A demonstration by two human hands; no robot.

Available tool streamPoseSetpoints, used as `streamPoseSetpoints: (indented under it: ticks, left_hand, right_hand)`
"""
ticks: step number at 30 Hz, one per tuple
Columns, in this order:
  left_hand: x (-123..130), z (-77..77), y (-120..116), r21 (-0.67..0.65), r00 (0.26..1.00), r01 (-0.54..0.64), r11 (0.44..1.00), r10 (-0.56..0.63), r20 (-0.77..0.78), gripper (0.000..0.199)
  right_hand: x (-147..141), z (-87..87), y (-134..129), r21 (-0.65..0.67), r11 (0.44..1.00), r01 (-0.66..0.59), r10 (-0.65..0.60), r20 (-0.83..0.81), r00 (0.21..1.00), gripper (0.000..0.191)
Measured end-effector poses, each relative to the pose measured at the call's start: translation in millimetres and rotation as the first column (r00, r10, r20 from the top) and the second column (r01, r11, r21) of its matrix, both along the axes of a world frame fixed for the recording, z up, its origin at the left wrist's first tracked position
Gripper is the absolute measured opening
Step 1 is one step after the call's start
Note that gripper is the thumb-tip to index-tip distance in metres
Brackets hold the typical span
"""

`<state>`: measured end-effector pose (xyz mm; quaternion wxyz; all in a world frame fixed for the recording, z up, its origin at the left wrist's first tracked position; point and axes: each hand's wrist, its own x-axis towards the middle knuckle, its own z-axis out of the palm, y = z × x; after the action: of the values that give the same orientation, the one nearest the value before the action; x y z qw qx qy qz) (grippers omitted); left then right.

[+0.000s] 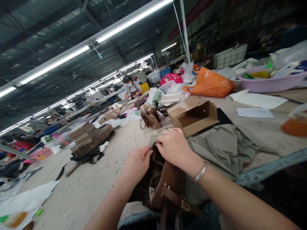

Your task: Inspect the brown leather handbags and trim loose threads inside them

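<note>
A brown handbag (175, 182) with straps and metal fittings leans at the table's near edge, its mouth facing up. My left hand (137, 161) pinches the bag's upper rim from the left. Close beside it, my right hand (174, 145), with a silver bracelet at the wrist, has its fingers closed on the same rim. Part of the bag's inside shows between my forearms; its underside is hidden. Grey-green cloth (225, 147) lies crumpled to the right of my right hand.
An open cardboard box (194, 116) and another brown bag (150, 116) stand beyond my hands. Stacked brown pieces (91, 137) sit at left. An orange bag (211, 82) and a lilac basin (271, 83) are at the back right. A person (131, 88) works farther down the table.
</note>
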<state>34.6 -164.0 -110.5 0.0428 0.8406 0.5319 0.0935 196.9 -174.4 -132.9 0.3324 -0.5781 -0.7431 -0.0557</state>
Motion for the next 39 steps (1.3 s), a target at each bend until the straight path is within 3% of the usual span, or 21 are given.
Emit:
streamPoseSetpoints:
  ticks: [8, 14, 19, 23, 27, 31, 36, 39]
  left_hand:
    - [5.8, 2.8, 0.7, 0.023, 0.998, -0.002, 1.000, 0.003, -0.065, 0.021]
    - [10.9, 4.4, 7.9, 0.025, 0.992, -0.032, 0.999, 0.035, -0.121, 0.031]
    - [12.8, 4.2, 14.3, 0.061, 0.993, -0.058, 0.996, 0.064, -0.102, 0.029]
    - [11.3, 2.8, 17.6, 0.074, 0.990, -0.100, 0.992, 0.107, -0.090, 0.027]
    - [9.7, -0.3, 20.0, 0.080, 0.997, -0.054, 0.995, 0.058, -0.043, 0.023]
    - [14.2, 0.2, 20.7, 0.097, 0.991, -0.056, 0.994, 0.067, -0.117, 0.028]
    - [22.9, 6.2, 23.1, 0.136, 0.955, -0.100, 0.986, 0.133, -0.264, 0.030]
    - [24.2, 11.3, 28.4, 0.108, 0.934, -0.120, 0.987, 0.149, -0.324, 0.033]
  right_hand:
    - [-1.3, -1.1, 0.1, -0.011, 1.000, 0.005, -0.005, -0.018, 1.000, 0.022]
    - [-0.8, 1.0, -2.3, -0.010, 1.000, 0.011, -0.012, -0.032, 0.999, 0.019]
    - [5.8, 4.2, -7.7, -0.018, 0.999, -0.044, 0.042, -0.139, 0.989, 0.015]
    - [15.2, 7.0, -16.7, 0.005, 1.000, -0.017, 0.018, -0.218, 0.976, 0.033]
    - [25.0, 6.1, -28.5, -0.008, 0.997, -0.080, 0.077, -0.197, 0.977, 0.057]
    - [31.2, 4.8, -42.3, -0.054, 0.987, -0.149, 0.136, -0.198, 0.971, 0.072]
    - [27.2, 17.0, -70.8, -0.047, 0.981, -0.189, 0.177, -0.197, 0.964, 0.072]
    - [11.3, 19.5, -93.8, -0.033, 0.959, -0.280, 0.269, -0.194, 0.943, 0.070]
